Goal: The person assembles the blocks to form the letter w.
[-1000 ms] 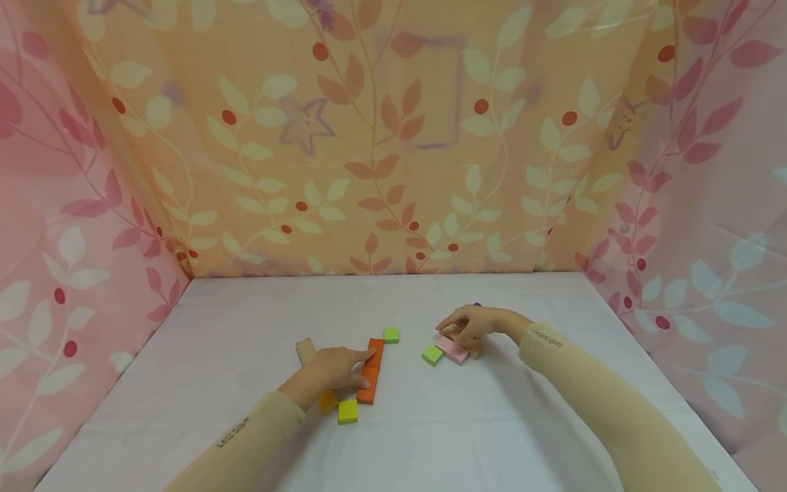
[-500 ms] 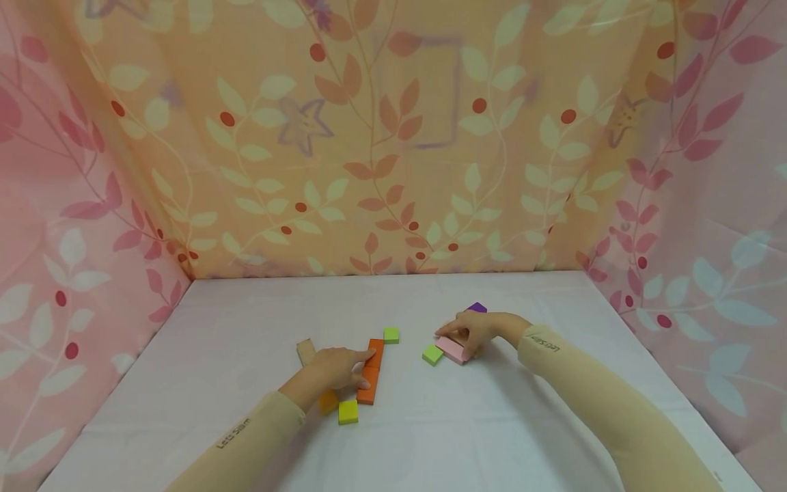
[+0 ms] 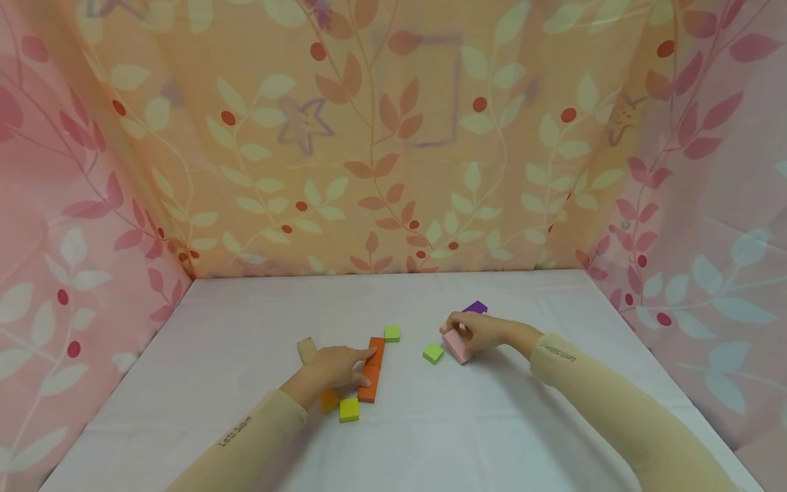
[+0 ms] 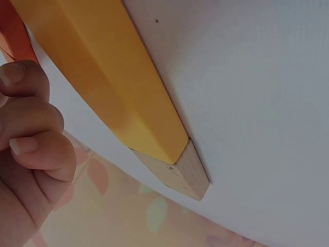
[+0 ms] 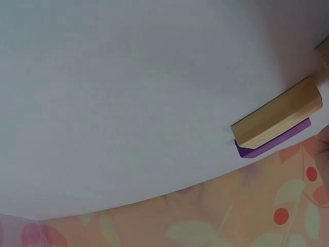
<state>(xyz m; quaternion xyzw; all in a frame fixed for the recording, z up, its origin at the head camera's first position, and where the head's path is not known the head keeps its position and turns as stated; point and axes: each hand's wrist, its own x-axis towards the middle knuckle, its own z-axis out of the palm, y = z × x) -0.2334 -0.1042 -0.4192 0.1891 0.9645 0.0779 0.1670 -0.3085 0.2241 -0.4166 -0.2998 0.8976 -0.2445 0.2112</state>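
My right hand pinches a pink block, which is tilted up on its edge in the head view. Close behind that hand lies a purple block, with a plain wooden block against it in the right wrist view. My left hand touches two orange blocks laid end to end, its index finger on the far one and its thumb by the near one. Its other fingers curl in the left wrist view. Under that wrist, an amber block meets another wooden block.
One lime-green block sits at the far end of the orange pair, another lime-green block left of the pink one. A yellow block lies nearest. White cloth covers the table; patterned curtains enclose it.
My right hand has taken hold of the pink block and tipped it up from lying flat. The purple block has come into fuller view. My left hand stays put on the orange blocks.
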